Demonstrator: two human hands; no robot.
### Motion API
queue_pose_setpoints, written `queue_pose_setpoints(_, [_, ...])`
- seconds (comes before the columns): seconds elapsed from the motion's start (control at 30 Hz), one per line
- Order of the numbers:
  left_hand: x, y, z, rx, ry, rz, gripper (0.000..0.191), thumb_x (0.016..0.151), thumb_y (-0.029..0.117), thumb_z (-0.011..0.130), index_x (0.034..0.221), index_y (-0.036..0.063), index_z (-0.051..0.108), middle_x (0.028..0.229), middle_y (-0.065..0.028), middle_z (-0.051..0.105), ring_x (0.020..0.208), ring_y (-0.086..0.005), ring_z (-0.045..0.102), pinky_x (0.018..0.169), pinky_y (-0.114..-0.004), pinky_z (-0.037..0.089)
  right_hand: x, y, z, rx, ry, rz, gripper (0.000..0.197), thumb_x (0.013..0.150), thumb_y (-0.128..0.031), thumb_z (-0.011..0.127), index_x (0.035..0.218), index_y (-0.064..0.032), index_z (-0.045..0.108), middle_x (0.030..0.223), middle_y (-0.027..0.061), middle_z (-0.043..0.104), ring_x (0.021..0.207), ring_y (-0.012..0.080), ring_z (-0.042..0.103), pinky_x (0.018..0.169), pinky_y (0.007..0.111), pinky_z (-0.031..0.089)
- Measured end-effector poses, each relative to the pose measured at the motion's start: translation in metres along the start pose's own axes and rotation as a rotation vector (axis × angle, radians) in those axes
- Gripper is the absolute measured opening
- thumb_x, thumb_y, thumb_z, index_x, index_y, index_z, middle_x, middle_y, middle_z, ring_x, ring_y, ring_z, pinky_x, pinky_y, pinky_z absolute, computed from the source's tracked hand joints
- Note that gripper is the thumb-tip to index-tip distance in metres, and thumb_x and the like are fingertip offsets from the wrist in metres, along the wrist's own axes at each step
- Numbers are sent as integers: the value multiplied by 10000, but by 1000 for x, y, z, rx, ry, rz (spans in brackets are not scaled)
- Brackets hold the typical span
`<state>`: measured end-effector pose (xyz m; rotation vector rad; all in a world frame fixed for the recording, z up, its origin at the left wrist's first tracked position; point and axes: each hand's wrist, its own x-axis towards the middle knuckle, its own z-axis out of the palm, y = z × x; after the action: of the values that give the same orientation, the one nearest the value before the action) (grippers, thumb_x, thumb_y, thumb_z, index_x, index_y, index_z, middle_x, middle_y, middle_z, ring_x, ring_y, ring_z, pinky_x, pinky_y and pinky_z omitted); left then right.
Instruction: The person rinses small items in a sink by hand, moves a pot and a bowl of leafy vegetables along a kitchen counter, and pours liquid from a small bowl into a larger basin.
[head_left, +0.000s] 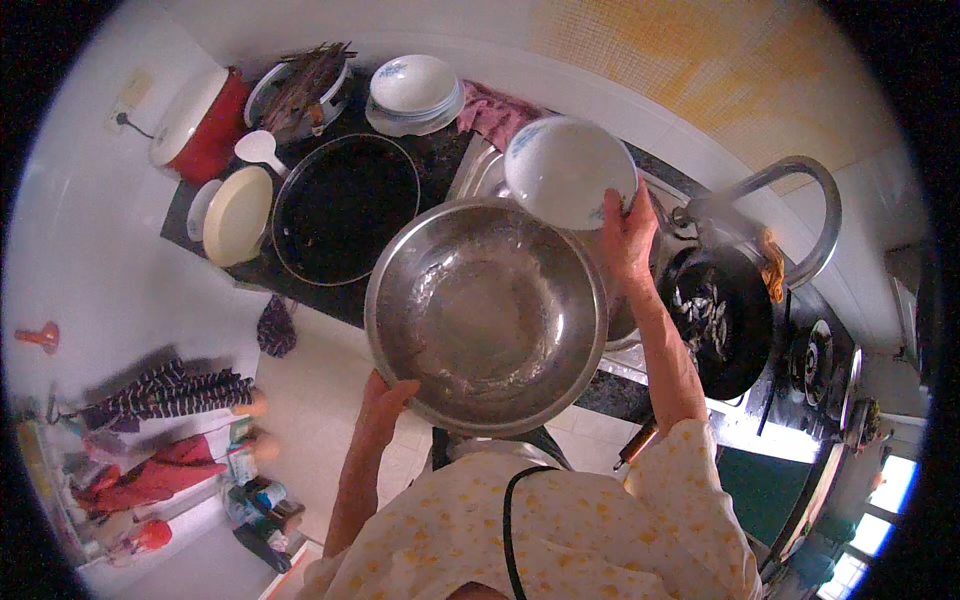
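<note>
My left hand (386, 405) grips the near-left rim of a wide stainless steel basin (487, 322), its thumb over the edge. The basin is held in front of my body, and its shiny inside shows no food. In my right hand (628, 232) is a white bowl (566, 169) with blue floral marks, tilted beyond the basin's far right rim. My thumb lies on the bowl's near edge; the fingers behind it are partly hidden. Beneath the bowl and basin, the metal sink (480, 169) is mostly covered.
Left on the black counter stand a large dark round pan (345, 210), a cream bowl (238, 216), a red pot (202, 139) and stacked white bowls (415, 86). At right, a curved faucet (821, 202) rises near a black wok (720, 322) with pieces inside.
</note>
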<state>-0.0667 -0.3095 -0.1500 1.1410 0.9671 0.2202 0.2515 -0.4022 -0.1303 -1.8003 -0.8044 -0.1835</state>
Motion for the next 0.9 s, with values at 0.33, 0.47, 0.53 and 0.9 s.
queue_pose_setpoints(0.33, [-1, -13, -2, -57, 32, -56, 394, 613, 88, 486, 989, 5, 402, 868, -57, 490, 687, -116, 465, 571, -224, 381, -19, 164, -2, -644, -186, 356, 355, 672, -97, 423, 1024, -64, 396, 767, 170, 535, 643, 332, 508, 562, 390, 403])
queue_pose_setpoints(0.47, [-1, -11, -2, -11, 27, -27, 403, 607, 81, 484, 991, -3, 399, 848, -52, 498, 700, -112, 479, 587, -216, 387, -38, 194, 12, -754, -94, 432, 311, 692, -161, 428, 980, -43, 422, 728, 155, 537, 640, 323, 510, 549, 386, 401])
queue_pose_setpoints(0.53, [0, -13, -4, -35, -2, 5, 408, 605, 80, 482, 995, -5, 397, 843, -51, 500, 707, -110, 479, 592, -214, 387, -47, 196, 29, -623, -52, 462, 285, 732, -242, 417, 919, -32, 464, 700, 149, 531, 628, 306, 511, 534, 384, 397])
queue_pose_setpoints(0.9, [-5, 0, 3, -76, 69, -34, 458, 619, 87, 500, 1044, -12, 363, 915, -69, 484, 798, -138, 477, 689, -257, 398, -49, 165, 64, 139, -219, 1033, 254, 663, -112, 508, 893, -13, 468, 780, 141, 511, 661, 257, 516, 523, 346, 423])
